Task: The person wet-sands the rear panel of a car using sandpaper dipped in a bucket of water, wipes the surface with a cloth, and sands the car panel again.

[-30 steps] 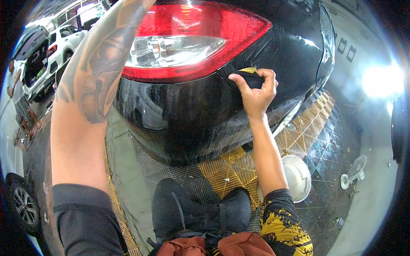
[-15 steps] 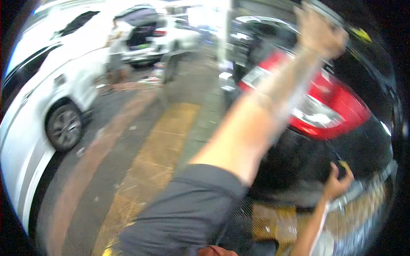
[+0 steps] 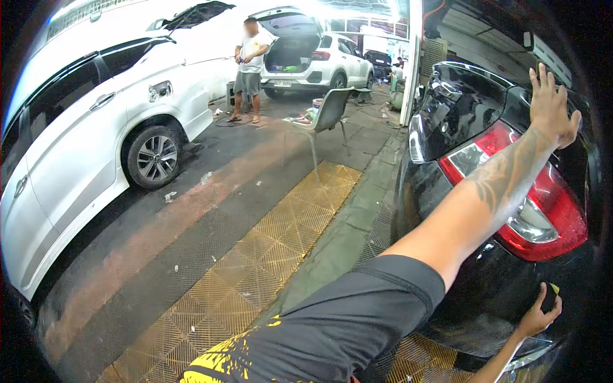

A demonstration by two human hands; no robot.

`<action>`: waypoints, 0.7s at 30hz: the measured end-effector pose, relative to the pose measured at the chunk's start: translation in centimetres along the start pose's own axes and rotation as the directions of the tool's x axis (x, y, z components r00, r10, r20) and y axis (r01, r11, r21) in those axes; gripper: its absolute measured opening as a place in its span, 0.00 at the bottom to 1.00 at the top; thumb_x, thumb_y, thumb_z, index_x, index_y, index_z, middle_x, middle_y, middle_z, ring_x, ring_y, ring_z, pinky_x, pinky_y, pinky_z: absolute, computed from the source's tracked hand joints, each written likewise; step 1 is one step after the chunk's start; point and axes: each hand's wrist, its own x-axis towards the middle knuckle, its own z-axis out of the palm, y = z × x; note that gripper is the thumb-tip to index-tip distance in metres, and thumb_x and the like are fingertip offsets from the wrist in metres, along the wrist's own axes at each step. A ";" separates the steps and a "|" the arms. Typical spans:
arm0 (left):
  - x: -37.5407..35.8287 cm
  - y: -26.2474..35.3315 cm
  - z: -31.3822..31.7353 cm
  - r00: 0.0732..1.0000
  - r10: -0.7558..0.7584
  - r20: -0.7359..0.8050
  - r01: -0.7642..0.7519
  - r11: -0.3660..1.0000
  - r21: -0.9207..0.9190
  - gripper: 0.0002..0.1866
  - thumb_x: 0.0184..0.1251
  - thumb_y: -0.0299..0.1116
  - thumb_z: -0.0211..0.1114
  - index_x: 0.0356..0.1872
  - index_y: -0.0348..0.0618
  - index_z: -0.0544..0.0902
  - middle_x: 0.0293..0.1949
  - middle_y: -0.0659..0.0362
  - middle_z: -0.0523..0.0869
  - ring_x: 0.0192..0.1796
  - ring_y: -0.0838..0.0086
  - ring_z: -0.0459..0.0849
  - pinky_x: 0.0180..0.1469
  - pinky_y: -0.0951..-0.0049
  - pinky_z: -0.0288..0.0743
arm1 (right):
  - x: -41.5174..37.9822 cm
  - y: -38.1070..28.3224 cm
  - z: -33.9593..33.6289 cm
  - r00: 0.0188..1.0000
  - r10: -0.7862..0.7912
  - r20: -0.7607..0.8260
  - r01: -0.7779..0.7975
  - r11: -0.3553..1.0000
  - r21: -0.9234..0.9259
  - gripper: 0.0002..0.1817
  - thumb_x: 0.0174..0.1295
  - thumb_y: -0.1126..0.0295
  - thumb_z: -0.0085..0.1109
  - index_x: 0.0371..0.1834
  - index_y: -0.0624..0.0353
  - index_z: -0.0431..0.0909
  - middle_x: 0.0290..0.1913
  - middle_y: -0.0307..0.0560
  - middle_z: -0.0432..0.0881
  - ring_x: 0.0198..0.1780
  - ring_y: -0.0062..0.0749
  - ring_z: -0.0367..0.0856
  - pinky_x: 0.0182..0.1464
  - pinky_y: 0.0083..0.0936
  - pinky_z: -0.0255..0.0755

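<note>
My left hand (image 3: 550, 108) lies over the rear of a black car (image 3: 488, 303), with its fingers spread and holding nothing. The outstretched left arm passes in front of the red and clear tail light (image 3: 565, 220). Lower down, my right hand (image 3: 537, 316) pinches a small black pad with a yellow edge (image 3: 549, 297) between thumb and fingers. That pad is right at the glossy black panel, just below the tail light.
Alongside on the left stands a white car (image 3: 76, 153). Farther back, a person (image 3: 249, 64) stands near a white car with a raised tailgate (image 3: 319, 70). A grey chair (image 3: 329, 112) holds some items. Yellow floor tiles (image 3: 274, 242) run across the floor.
The view has swung, and the black car and both hands now appear farther right and lower. The earlier frame is blurred. The right hand keeps its grip on the pad.
</note>
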 end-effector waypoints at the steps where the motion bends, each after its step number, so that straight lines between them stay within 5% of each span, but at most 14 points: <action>1: 0.1 0.3 -0.6 0.999 -0.001 0.045 0.002 1.000 -0.027 0.37 0.64 0.57 0.50 0.60 0.31 0.73 0.68 0.37 0.64 0.76 0.43 0.48 0.76 0.43 0.31 | -0.2 -0.2 -0.5 1.000 0.003 -0.007 -0.003 1.000 0.003 0.30 0.50 0.56 0.77 0.47 0.67 0.76 0.48 0.53 0.80 0.51 0.43 0.77 0.58 0.34 0.70; 4: 0.0 0.4 -0.2 1.000 0.005 0.023 -0.005 1.000 0.005 0.37 0.65 0.57 0.50 0.62 0.32 0.72 0.68 0.37 0.64 0.76 0.44 0.48 0.76 0.44 0.32 | -4.6 4.6 -0.2 0.996 0.004 -0.086 -0.003 1.000 0.020 0.31 0.49 0.54 0.76 0.47 0.66 0.75 0.48 0.52 0.80 0.51 0.43 0.77 0.59 0.35 0.70; 6: 0.0 0.8 -0.8 0.999 -0.008 0.045 0.004 0.997 0.075 0.36 0.67 0.57 0.48 0.63 0.36 0.72 0.69 0.39 0.64 0.76 0.47 0.50 0.76 0.46 0.35 | -5.0 2.7 -1.0 0.990 0.133 -0.045 -0.136 0.988 -0.074 0.32 0.49 0.52 0.76 0.48 0.66 0.75 0.48 0.52 0.80 0.51 0.43 0.77 0.59 0.36 0.70; 8: 0.0 0.6 -0.7 1.000 0.001 0.024 -0.003 0.998 0.061 0.36 0.67 0.58 0.48 0.63 0.36 0.73 0.68 0.40 0.66 0.76 0.48 0.52 0.76 0.46 0.36 | -1.8 -1.6 -1.3 0.980 0.184 -0.079 -0.177 0.980 0.087 0.33 0.48 0.52 0.77 0.48 0.65 0.75 0.48 0.51 0.80 0.51 0.42 0.77 0.59 0.35 0.70; 15: 0.0 0.1 0.4 0.999 0.019 -0.038 -0.018 1.000 0.011 0.37 0.65 0.61 0.48 0.63 0.38 0.74 0.68 0.39 0.66 0.75 0.46 0.52 0.75 0.45 0.36 | -4.8 -0.6 -2.1 0.990 0.120 -0.078 -0.110 0.986 0.124 0.28 0.49 0.56 0.77 0.43 0.65 0.75 0.44 0.49 0.78 0.48 0.39 0.75 0.57 0.32 0.68; 19: 0.0 -0.2 0.8 0.998 0.005 -0.066 -0.003 0.999 0.042 0.38 0.65 0.60 0.47 0.64 0.38 0.73 0.68 0.39 0.66 0.75 0.47 0.52 0.75 0.44 0.36 | 0.3 -3.6 -0.8 0.981 0.175 -0.083 -0.160 0.974 0.162 0.29 0.51 0.59 0.77 0.47 0.67 0.74 0.47 0.48 0.77 0.51 0.37 0.75 0.59 0.31 0.67; 20: -1.4 1.8 -4.0 0.997 0.079 -0.015 -0.079 0.997 0.026 0.33 0.71 0.54 0.43 0.64 0.37 0.72 0.65 0.35 0.69 0.71 0.45 0.62 0.72 0.45 0.50 | 0.0 -3.6 -1.0 0.981 0.178 -0.081 -0.165 0.975 0.148 0.29 0.51 0.59 0.77 0.47 0.67 0.74 0.47 0.48 0.77 0.51 0.37 0.75 0.59 0.31 0.67; 21: -1.7 1.6 -4.2 0.992 0.116 -0.059 -0.111 0.991 0.073 0.34 0.70 0.55 0.44 0.63 0.36 0.72 0.63 0.36 0.71 0.70 0.45 0.64 0.71 0.45 0.52 | -0.8 -3.6 -1.0 0.981 0.177 -0.078 -0.165 0.976 0.145 0.31 0.48 0.60 0.79 0.48 0.66 0.73 0.48 0.49 0.77 0.52 0.38 0.75 0.59 0.32 0.68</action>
